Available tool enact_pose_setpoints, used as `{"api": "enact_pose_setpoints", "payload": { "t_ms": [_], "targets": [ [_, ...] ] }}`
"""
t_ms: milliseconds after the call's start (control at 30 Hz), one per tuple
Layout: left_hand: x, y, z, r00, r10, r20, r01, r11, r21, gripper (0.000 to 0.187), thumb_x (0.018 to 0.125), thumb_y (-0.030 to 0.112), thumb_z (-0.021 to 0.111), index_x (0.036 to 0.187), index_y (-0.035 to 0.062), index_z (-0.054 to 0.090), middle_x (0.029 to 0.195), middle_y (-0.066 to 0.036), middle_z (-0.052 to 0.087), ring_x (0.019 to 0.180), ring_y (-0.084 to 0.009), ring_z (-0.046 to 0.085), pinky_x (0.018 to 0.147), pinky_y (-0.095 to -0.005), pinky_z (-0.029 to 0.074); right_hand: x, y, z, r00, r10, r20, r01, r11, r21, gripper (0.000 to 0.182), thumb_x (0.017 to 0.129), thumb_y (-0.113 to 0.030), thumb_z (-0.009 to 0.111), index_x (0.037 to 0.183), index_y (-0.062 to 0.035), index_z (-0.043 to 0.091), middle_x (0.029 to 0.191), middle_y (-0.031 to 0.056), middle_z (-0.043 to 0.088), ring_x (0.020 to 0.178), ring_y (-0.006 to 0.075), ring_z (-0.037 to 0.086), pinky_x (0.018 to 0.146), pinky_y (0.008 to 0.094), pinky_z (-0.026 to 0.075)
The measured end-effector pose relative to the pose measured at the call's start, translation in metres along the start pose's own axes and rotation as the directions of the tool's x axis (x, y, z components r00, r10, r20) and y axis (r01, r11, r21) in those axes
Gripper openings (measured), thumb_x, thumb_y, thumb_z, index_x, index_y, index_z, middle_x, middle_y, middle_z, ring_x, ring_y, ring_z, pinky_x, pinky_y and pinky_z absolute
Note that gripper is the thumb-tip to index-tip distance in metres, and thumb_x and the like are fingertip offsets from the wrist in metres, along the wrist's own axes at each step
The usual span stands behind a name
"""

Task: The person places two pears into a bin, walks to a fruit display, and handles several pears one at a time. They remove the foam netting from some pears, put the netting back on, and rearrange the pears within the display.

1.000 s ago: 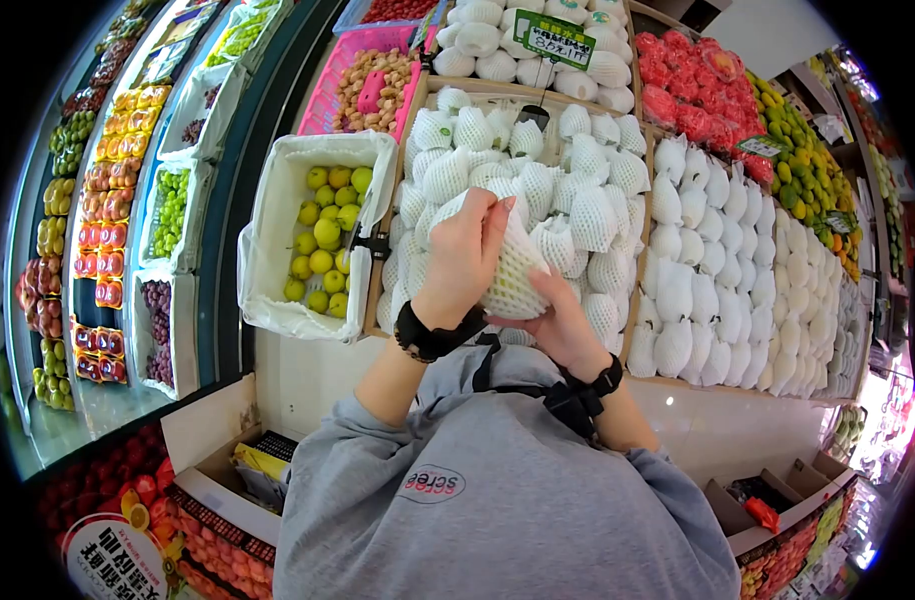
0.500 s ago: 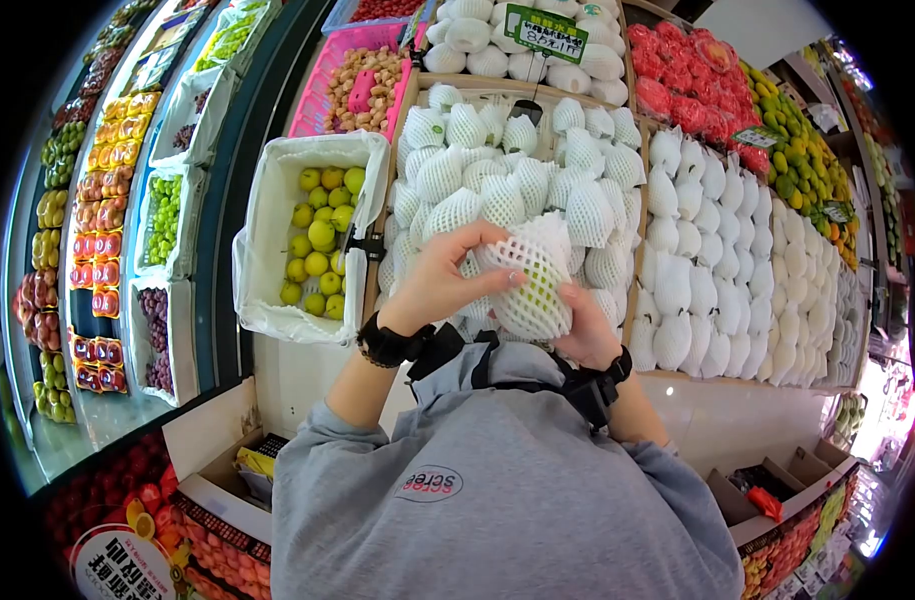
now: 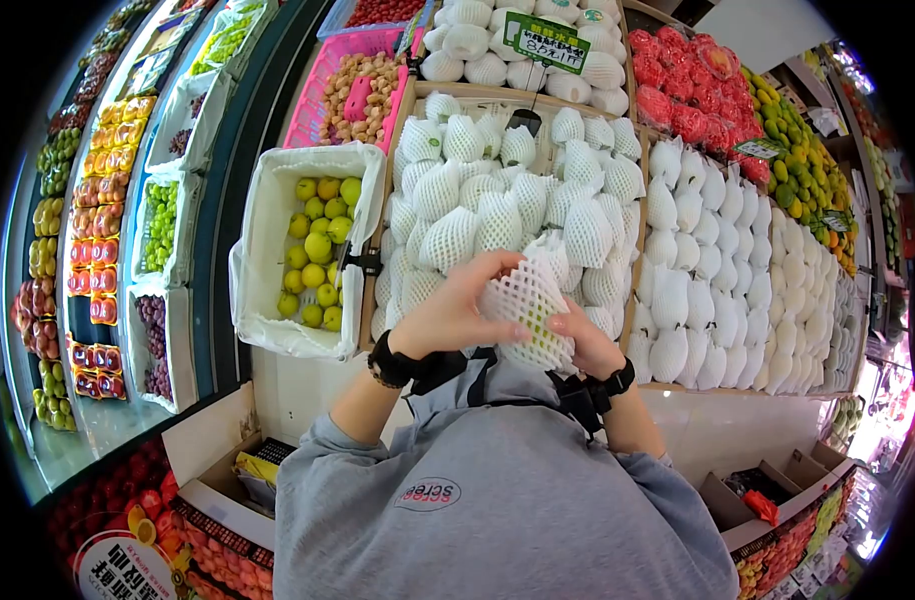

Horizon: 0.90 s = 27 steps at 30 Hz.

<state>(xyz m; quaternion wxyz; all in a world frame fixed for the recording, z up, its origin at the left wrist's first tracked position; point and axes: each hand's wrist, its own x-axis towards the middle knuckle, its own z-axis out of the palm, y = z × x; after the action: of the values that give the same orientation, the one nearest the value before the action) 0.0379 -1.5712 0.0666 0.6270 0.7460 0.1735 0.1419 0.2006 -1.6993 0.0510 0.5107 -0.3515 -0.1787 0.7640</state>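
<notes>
A greenish fruit in a white foam net is held up close to my chest, its mesh spread over it. My left hand grips it from the left, thumb across the front and fingers near the net's upper edge. From the right, my right hand presses its thumb and fingers against the net. The fruit's exact kind is hidden by the mesh. Just beyond my hands, a wooden bin holds several similar net-wrapped fruits in stacked rows.
Left of the bin stands a white-lined crate of yellow-green fruits. Behind it is a pink basket of small brown produce. A green price sign rises at the back. More wrapped fruits lie to the right.
Both hands and the netted fruit have come slightly down toward my chest. The netted fruit now tilts more to the left at its top. The view has shifted a little.
</notes>
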Motion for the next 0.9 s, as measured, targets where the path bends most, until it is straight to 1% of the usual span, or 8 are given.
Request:
{"api": "enact_pose_setpoints", "payload": {
  "t_ms": [300,400,467,533,667,700,767,900],
  "targets": [
    [0.079,0.021,-0.022,0.988,0.133,0.085,-0.155,0.920,0.359,0.066,0.062,0.035,0.076,0.109,-0.0010,0.048,0.101,-0.017,0.053,0.096,-0.0328,0.050,0.085,-0.0369,0.038,0.024,-0.061,-0.024,1.000,-0.009,-0.016,0.007,0.990,-0.138,0.070,0.076,-0.024,0.066,0.131,0.0002,0.029,0.121,0.0100,0.048,0.109,0.0181,0.049,0.093,0.0299,0.040],
    [0.153,0.008,-0.066,0.963,0.249,0.101,-0.269,0.866,0.422,0.045,0.076,0.031,0.065,0.106,0.0013,0.051,0.101,-0.013,0.056,0.095,-0.0279,0.053,0.083,-0.0343,0.041,0.044,-0.115,-0.052,0.957,-0.166,-0.237,0.124,0.975,-0.182,0.050,0.077,-0.017,0.062,0.120,0.0006,0.043,0.109,0.0094,0.056,0.098,0.0173,0.056,0.084,0.0302,0.046],
    [0.211,-0.001,-0.101,0.996,0.076,0.055,-0.094,0.856,0.508,0.032,0.084,0.033,0.054,0.095,0.0033,0.056,0.084,-0.013,0.060,0.082,-0.0280,0.058,0.073,-0.0362,0.045,0.062,-0.141,-0.107,0.863,-0.229,-0.451,0.221,0.973,-0.071,0.045,0.078,-0.026,0.057,0.115,-0.0005,0.048,0.104,0.0101,0.058,0.094,0.0210,0.057,0.087,0.0340,0.043],
    [0.261,-0.064,-0.113,0.983,-0.068,0.173,-0.083,0.672,0.735,0.028,0.082,0.031,0.054,0.093,0.0058,0.058,0.083,-0.012,0.061,0.080,-0.0297,0.058,0.072,-0.0375,0.045,0.086,-0.172,-0.146,0.863,-0.148,-0.483,0.233,0.965,0.121,0.041,0.080,-0.028,0.054,0.113,-0.0037,0.050,0.105,0.0084,0.059,0.095,0.0222,0.057,0.087,0.0365,0.043],
    [0.304,-0.199,-0.083,0.838,0.110,0.534,-0.525,0.428,0.736,0.019,0.076,0.024,0.053,0.089,0.0151,0.064,0.087,-0.007,0.064,0.085,-0.0273,0.058,0.066,-0.0429,0.047,0.150,-0.175,-0.192,0.923,-0.023,-0.384,0.155,0.935,0.318,0.037,0.081,-0.028,0.052,0.112,-0.0082,0.052,0.106,0.0053,0.058,0.097,0.0233,0.055,0.086,0.0403,0.042],
    [0.314,-0.221,-0.068,0.814,-0.074,0.577,-0.511,0.383,0.770,0.020,0.076,0.025,0.054,0.092,0.0199,0.064,0.102,-0.003,0.061,0.100,-0.0237,0.053,0.074,-0.0442,0.045,0.168,-0.173,-0.188,0.932,-0.022,-0.361,0.153,0.928,0.339,0.038,0.080,-0.029,0.052,0.112,-0.0079,0.052,0.106,0.0060,0.059,0.097,0.0236,0.055,0.086,0.0403,0.042],
    [0.309,-0.264,-0.050,0.913,0.260,0.315,-0.406,0.502,0.763,0.023,0.077,0.027,0.055,0.097,0.0225,0.064,0.114,-0.002,0.053,0.110,-0.0220,0.045,0.083,-0.0447,0.042,0.205,-0.165,-0.176,0.948,-0.019,-0.317,0.146,0.912,0.382,0.039,0.080,-0.029,0.052,0.112,-0.0073,0.052,0.105,0.0073,0.059,0.096,0.0243,0.055,0.085,0.0402,0.043],
    [0.295,-0.255,-0.064,0.898,-0.192,0.395,-0.271,0.466,0.842,0.031,0.074,0.027,0.060,0.104,0.0188,0.060,0.111,-0.003,0.054,0.113,-0.0224,0.044,0.094,-0.0427,0.034,0.251,-0.136,-0.206,0.918,-0.007,-0.397,0.165,0.916,0.366,0.031,0.078,-0.025,0.054,0.101,-0.0050,0.056,0.094,0.0089,0.062,0.083,0.0237,0.060,0.072,0.0400,0.049]
  ]
}}
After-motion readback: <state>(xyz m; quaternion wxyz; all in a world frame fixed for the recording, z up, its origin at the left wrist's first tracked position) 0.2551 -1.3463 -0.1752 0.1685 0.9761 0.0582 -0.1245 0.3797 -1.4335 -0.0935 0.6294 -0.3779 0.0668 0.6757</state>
